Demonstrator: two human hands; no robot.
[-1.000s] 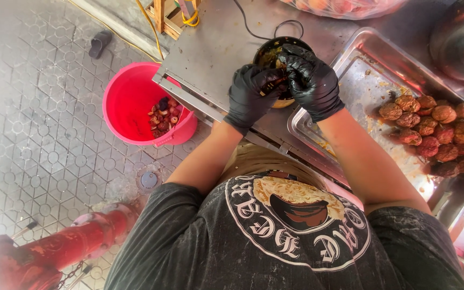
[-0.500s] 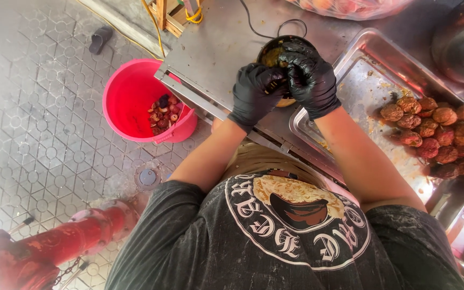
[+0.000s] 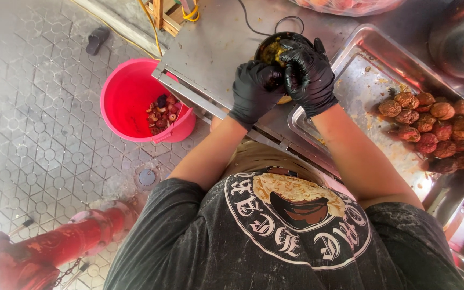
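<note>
squeezing fruit over the dark bowl

both black-gloved hands meet directly above the small round dark bowl holding yellow pulp. left hand and right hand are pressed together, fingers curled round a small dark fruit, mostly hidden. forearms angle up from the bowl's near side. wrinkled brown fruits lie on the steel tray right of the bowl.

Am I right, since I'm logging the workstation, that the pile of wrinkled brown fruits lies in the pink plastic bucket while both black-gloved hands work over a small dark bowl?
Not quite. The pile of wrinkled brown fruits lies in the shiny metal tray, as the head view shows; the pink plastic bucket holds only scraps. Both black-gloved hands, left and right, do work over the small dark bowl.
</note>
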